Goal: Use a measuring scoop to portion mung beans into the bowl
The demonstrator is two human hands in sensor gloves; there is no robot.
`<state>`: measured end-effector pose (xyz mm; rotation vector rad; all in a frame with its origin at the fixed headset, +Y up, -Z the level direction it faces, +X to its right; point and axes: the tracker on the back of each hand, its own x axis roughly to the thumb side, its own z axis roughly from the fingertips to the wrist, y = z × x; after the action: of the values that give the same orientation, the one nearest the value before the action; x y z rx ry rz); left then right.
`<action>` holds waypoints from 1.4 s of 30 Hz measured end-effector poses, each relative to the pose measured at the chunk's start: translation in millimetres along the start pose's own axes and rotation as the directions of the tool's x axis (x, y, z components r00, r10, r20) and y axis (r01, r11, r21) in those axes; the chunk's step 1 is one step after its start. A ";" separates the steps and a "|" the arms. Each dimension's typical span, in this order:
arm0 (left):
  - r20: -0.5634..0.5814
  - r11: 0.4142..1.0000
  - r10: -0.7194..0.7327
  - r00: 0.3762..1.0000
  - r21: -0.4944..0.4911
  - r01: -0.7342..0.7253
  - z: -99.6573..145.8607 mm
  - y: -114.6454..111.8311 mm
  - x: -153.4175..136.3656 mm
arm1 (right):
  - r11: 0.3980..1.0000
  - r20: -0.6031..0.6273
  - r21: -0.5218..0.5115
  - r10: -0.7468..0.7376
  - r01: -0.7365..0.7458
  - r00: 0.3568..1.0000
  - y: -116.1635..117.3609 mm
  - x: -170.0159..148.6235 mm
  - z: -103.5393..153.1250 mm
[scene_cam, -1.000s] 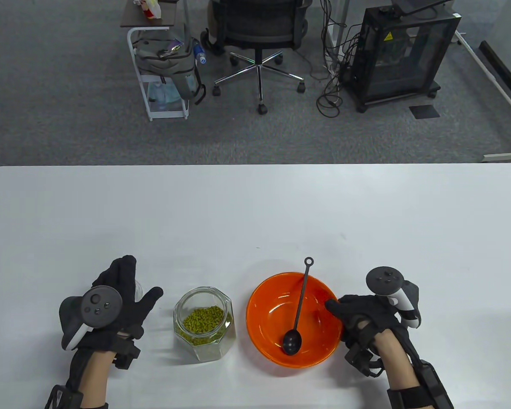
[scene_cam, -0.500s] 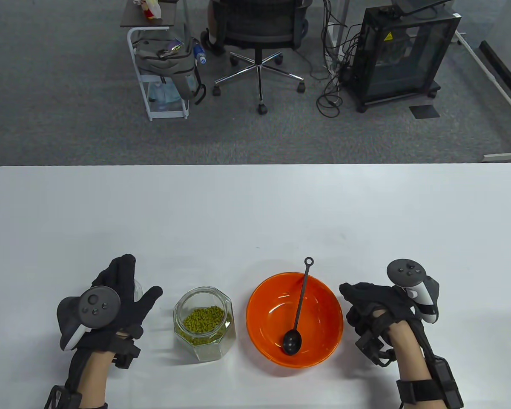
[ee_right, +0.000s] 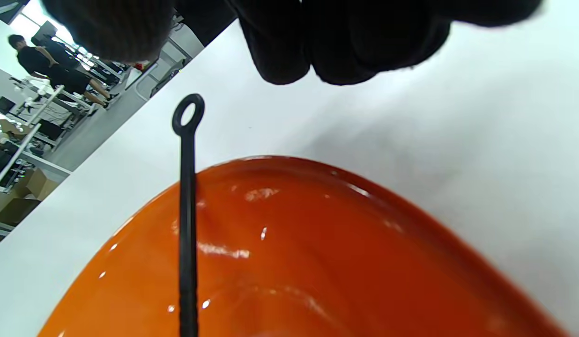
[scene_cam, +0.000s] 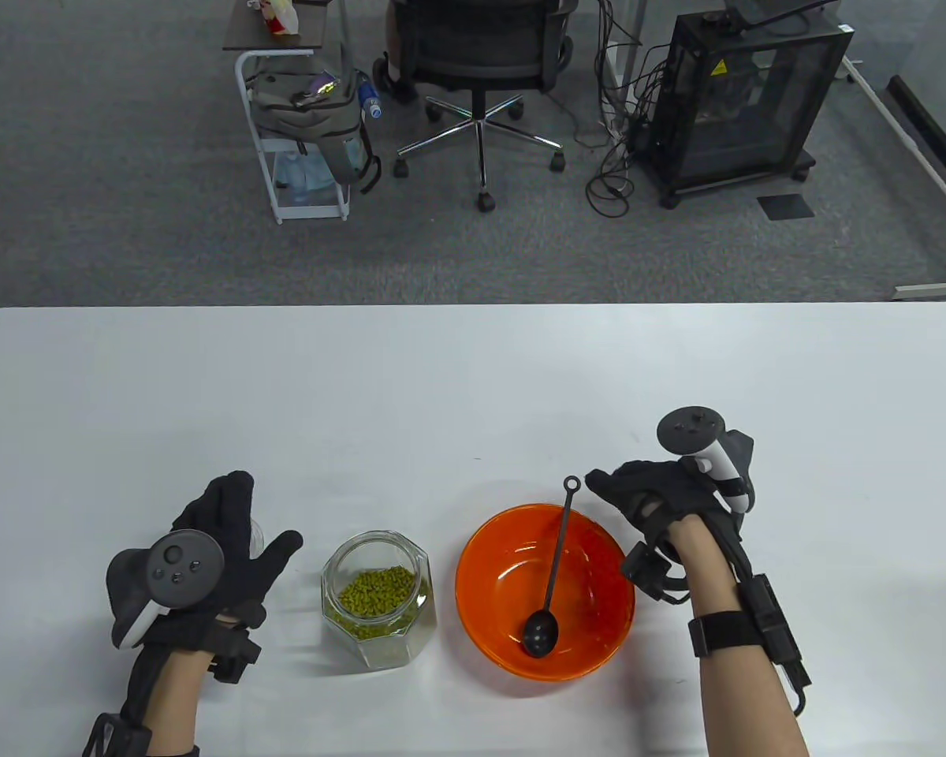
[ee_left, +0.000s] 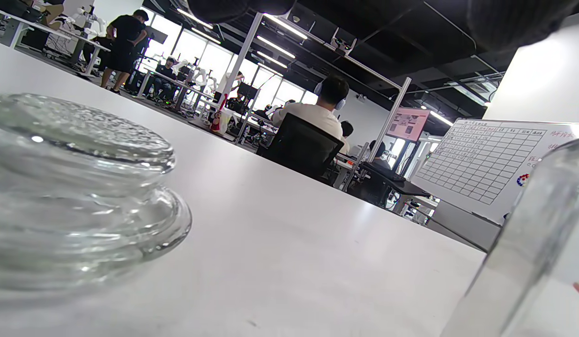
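The orange bowl (scene_cam: pixel 489 623) sits on the white table (scene_cam: pixel 473 394) in the lower middle of the table view, and the black measuring scoop (scene_cam: pixel 553 568) lies in it: its round cup rests low in the bowl, toward the bottom of the frame, while the thin handle leans over the far rim, its ring end sticking out above the table. Just left of the bowl, apart from it, stands an open glass jar (scene_cam: pixel 378 599) with a layer of green mung beans (scene_cam: pixel 376 591) in the bottom.

The right hand (scene_cam: pixel 654 493) hovers right of the scoop's ring, upper right of the bowl, its fingers reaching toward the handle tip; its grip holds nothing, the fingers loosely bent. In the right wrist view the dark fingertips (ee_right: pixel 289 51) hang above the ring with a gap between.

The left hand (scene_cam: pixel 221 544) is at the lower left, left of the jar, fingers stretched out and spread, gripping nothing. Beneath its fingers lies a clear glass lid (ee_left: pixel 78 187), seen close in the left wrist view, flat on the table.
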<state>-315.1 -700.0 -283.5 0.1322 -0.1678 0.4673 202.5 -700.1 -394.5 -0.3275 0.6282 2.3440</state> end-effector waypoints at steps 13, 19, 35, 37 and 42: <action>-0.003 1.000 -0.007 1.000 -0.010 0.007 -0.6 0.3 0.5 | 0.985 -0.004 0.132 0.116 -0.114 0.993 13.6 30.9 -27.5; -0.005 1.000 -0.011 1.000 -0.014 0.011 -1.0 0.0 0.7 | 0.977 -0.022 0.134 0.169 -0.165 0.985 20.3 37.7 -35.7; -0.002 1.000 0.003 1.000 0.001 -0.003 -0.8 2.6 1.0 | 0.980 0.326 -0.186 -0.003 0.067 0.945 -26.1 38.5 35.3; 0.008 1.000 0.017 1.000 0.024 -0.017 -0.1 5.2 1.3 | 0.960 0.395 -0.241 -0.038 0.143 0.918 -32.8 31.8 52.9; 0.030 0.993 0.100 0.995 0.060 -0.101 2.2 10.7 2.1 | 0.839 0.545 -0.351 -0.179 0.417 0.819 -43.4 13.2 91.1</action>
<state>-318.4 -690.0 -280.1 0.1908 -0.1868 0.5717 216.2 -617.1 -337.2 -0.0146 -0.2284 2.1032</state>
